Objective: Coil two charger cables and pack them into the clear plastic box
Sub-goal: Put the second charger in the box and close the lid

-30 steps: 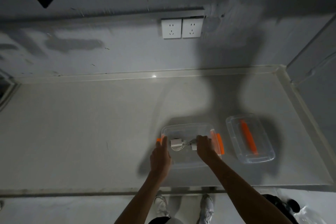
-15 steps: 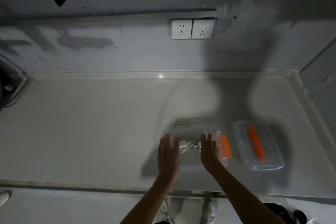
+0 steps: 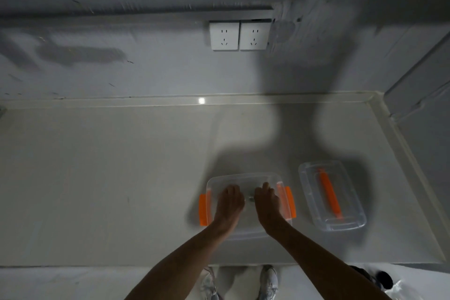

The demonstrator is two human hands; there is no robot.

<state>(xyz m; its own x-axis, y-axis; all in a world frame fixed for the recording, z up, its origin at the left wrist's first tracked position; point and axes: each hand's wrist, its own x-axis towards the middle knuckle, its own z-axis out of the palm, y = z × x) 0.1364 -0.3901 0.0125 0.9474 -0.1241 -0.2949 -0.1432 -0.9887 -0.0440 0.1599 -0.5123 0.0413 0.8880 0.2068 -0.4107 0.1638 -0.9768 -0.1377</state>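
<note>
Pale glossy table (image 3: 97, 178), wall along its far edge, raised lip at the right edge. Clear plastic box with orange side latches (image 3: 243, 178) sits near the front edge, right of centre. Its clear lid with the orange handle (image 3: 332, 198) lies apart, closer to the right edge, handle side up.

Both hands are down inside the box, side by side, palms down. Left hand (image 3: 230, 202) on the left half, right hand (image 3: 266, 202) on the right half. Fingers are curled over the contents; cannot tell whether either grip is closed on a cable or merely pressing. A small grey bit of charger cable (image 3: 250, 198) shows in the gap between the hands; the rest is hidden, so coil condition is unconfirmed.

Handling judgement: cables are light, limp and springy, so the coils probably try to unwind once released. Best held across the whole bundle, not by a single loop; the plug ends are the only stiff parts. The box looks thin-walled and light, likely to skid on the smooth table, so steady it by the rim or a latch. Lid best taken by its handle.
</note>
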